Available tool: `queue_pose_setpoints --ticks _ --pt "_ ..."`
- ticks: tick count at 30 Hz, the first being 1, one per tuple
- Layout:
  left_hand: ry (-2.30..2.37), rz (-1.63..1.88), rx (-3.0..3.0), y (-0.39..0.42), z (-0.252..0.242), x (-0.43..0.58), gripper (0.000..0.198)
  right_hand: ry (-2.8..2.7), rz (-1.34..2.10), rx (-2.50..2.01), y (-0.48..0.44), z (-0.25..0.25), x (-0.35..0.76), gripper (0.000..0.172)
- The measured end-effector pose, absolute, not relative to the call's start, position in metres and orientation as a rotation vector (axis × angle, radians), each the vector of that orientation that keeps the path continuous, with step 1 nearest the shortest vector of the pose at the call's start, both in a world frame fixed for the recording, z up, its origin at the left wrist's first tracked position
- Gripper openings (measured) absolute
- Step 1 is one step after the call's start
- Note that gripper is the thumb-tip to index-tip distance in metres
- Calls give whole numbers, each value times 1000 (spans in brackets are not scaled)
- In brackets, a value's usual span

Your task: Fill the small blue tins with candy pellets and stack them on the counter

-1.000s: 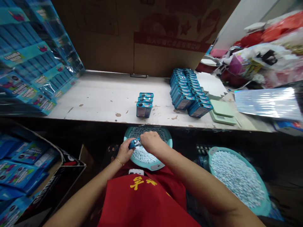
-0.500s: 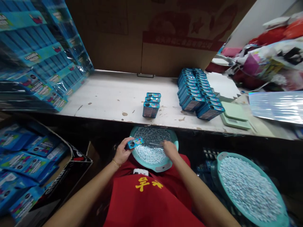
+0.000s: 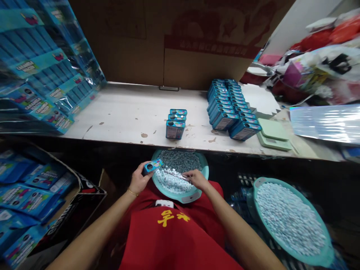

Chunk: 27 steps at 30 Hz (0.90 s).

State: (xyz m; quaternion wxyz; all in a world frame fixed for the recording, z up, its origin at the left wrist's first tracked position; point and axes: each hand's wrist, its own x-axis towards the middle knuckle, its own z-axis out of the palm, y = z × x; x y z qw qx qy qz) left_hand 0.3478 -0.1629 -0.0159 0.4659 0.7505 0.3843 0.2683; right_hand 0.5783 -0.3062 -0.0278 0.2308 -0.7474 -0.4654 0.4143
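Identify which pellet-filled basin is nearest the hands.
The left basin, directly ahead of the red apron: the right hand is over it, the left hand beside its left rim. The other basin sits farther right, away from both hands.

I wear a bright red apron with two yellow characters near its far edge, the left one larger. Folded red cloth covers my lap beyond that edge. A thin, gold-coloured bracelet circles my wrist, below my bare left hand. My right hand and both forearms are bare too.
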Motion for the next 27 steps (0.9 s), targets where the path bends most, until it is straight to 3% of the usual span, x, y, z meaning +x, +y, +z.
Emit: queue_pose_setpoints --ticks 7,13,21,27 --pt "856 650 2011 -172 -16 368 41 -1714 760 -2188 -296 78 571 33" --pt "832 622 2087 -176 -16 373 43 -1999 509 -2506 -267 116 527 31" --pt "847 663 1997 -172 -14 360 39 -1926 583 -2513 -285 113 550 33" --pt "707 704 1980 -175 26 356 36 -1630 704 -2504 -310 43 579 38"
